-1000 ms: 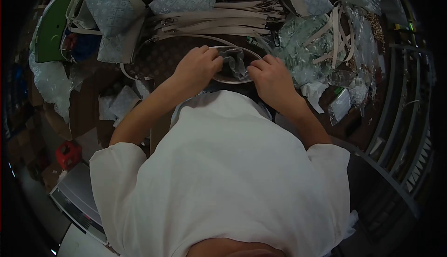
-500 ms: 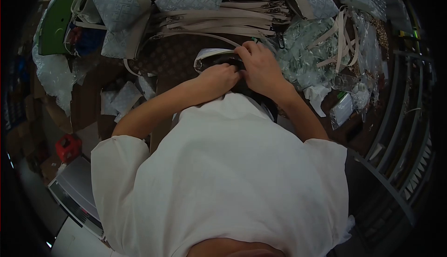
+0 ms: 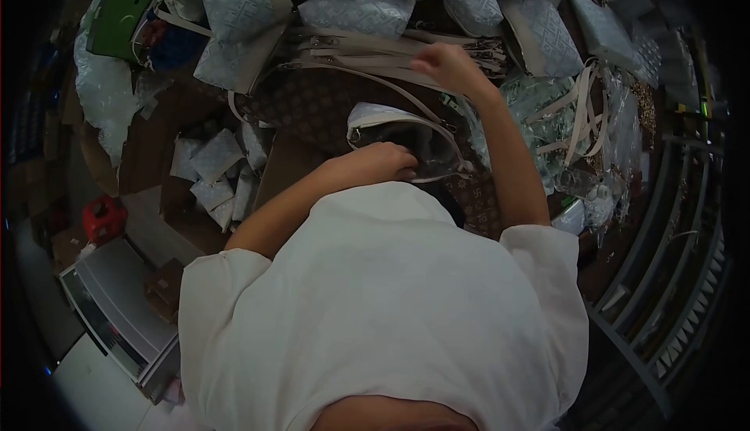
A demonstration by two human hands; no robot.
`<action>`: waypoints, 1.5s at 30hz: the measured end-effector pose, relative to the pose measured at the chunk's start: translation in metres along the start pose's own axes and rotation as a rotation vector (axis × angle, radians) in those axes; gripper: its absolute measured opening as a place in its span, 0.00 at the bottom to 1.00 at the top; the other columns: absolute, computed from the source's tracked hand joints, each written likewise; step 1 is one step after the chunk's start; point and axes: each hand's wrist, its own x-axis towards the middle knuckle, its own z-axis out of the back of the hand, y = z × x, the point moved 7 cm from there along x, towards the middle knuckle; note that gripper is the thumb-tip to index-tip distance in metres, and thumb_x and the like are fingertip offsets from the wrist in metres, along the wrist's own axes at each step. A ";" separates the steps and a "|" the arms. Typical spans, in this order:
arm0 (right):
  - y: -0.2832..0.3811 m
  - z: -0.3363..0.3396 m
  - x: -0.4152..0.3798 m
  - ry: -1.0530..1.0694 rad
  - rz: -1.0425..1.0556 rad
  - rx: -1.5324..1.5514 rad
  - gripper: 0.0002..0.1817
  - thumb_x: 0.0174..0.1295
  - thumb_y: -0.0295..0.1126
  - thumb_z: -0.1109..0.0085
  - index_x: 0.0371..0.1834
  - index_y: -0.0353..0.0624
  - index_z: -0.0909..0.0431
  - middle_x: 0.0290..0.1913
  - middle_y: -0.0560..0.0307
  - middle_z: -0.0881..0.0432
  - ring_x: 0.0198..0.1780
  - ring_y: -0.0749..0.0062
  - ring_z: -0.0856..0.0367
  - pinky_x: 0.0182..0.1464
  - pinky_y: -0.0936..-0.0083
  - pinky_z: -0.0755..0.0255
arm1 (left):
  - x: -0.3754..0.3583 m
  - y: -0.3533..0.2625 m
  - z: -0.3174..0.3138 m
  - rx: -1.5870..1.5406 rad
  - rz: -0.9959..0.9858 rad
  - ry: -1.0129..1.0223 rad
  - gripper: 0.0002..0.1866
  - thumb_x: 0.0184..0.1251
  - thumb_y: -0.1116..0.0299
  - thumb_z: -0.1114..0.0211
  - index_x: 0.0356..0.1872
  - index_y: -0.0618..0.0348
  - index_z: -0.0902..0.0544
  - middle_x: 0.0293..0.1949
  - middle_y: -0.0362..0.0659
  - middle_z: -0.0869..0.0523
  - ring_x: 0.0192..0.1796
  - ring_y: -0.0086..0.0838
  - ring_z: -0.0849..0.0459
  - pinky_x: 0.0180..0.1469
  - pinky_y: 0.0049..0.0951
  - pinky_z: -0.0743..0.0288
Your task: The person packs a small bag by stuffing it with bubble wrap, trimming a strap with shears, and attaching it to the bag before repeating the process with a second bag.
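A small handbag (image 3: 367, 112) in pale patterned material lies with its mouth open and its dark lining showing, close in front of my body. My left hand (image 3: 379, 162) is closed on the near edge of this bag, fingers curled over the rim. Beyond the bag, my right hand (image 3: 453, 69) is raised over a row of beige straps (image 3: 351, 48) with metal clasps. Its fingertips are smeared by motion, so whether they grip a strap cannot be made out. A thin beige strap (image 3: 391, 86) curves from the row down to the bag's right side.
Several pale patterned bags (image 3: 355, 13) are heaped along the back. Crumpled clear plastic (image 3: 516, 103) and loose beige straps (image 3: 590, 107) lie on the right. At left, a cardboard box holds small pale pieces (image 3: 219, 154). A metal rack (image 3: 656, 220) stands at far right.
My right hand has left the bag's rim and moved up and away to the straps. The bag's mouth now gapes wider, while my left hand stays at its near edge. The view has shifted slightly.
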 end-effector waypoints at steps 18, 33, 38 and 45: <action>-0.002 0.018 -0.023 -0.599 0.225 -0.689 0.05 0.43 0.27 0.42 0.26 0.44 0.25 0.33 0.56 0.25 0.40 0.59 0.26 0.39 0.68 0.28 | -0.020 0.031 0.138 -0.064 -0.093 -0.770 0.11 0.61 0.76 0.44 0.44 0.63 0.22 0.45 0.46 0.21 0.43 0.31 0.20 0.43 0.24 0.27; 0.039 0.064 -0.106 -0.618 0.254 -0.215 0.10 0.52 0.24 0.40 0.38 0.37 0.26 0.33 0.56 0.25 0.36 0.67 0.25 0.38 0.76 0.31 | 0.043 0.038 0.150 0.140 -0.317 -0.423 0.08 0.58 0.69 0.40 0.35 0.63 0.22 0.27 0.45 0.21 0.32 0.36 0.21 0.34 0.31 0.29; -0.004 0.119 -0.181 -0.741 0.154 0.262 0.11 0.56 0.24 0.41 0.42 0.35 0.24 0.36 0.62 0.23 0.39 0.82 0.26 0.43 0.85 0.34 | -0.018 0.039 0.175 -0.214 0.014 -0.186 0.11 0.65 0.64 0.44 0.31 0.63 0.22 0.18 0.35 0.27 0.21 0.15 0.31 0.25 0.18 0.36; -0.046 0.136 -0.248 -0.816 0.069 0.510 0.14 0.57 0.25 0.43 0.47 0.33 0.25 0.43 0.58 0.22 0.44 0.77 0.26 0.51 0.81 0.37 | -0.072 -0.020 0.143 -0.563 -0.021 -0.079 0.11 0.66 0.68 0.46 0.36 0.66 0.21 0.20 0.36 0.24 0.19 0.14 0.31 0.23 0.14 0.36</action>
